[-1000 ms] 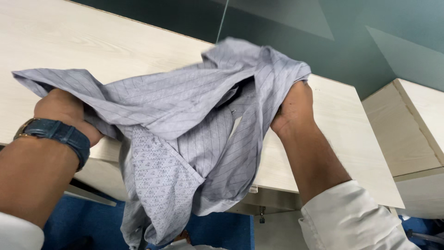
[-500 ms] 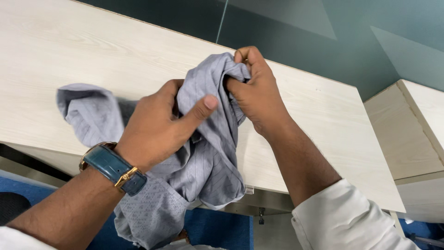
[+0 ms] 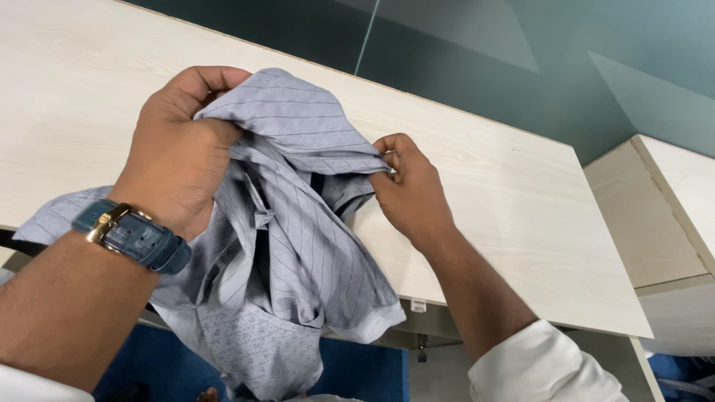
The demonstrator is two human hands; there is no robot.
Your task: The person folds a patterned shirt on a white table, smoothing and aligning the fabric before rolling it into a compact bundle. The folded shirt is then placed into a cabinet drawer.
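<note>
I hold a grey striped shirt [image 3: 298, 246] bunched up over the near edge of a pale wooden table [image 3: 484, 186]. My left hand [image 3: 179, 152], with a blue-strapped watch on its wrist, grips a fold of the shirt near its top. My right hand [image 3: 408, 190] pinches the cloth's edge on the right side. The shirt's lower part, with a patterned inner lining, hangs down past the table edge toward a blue floor.
A dark teal glass wall [image 3: 462, 52] runs behind the table. A second pale wooden desk [image 3: 670, 208] stands at the right, a narrow gap apart. Blue carpet [image 3: 357, 368] shows below the table edge.
My left hand rose and shifted left with a new hold near the shirt's top. My right hand dropped lower and pinches the edge. The shirt hangs more spread between both hands.
</note>
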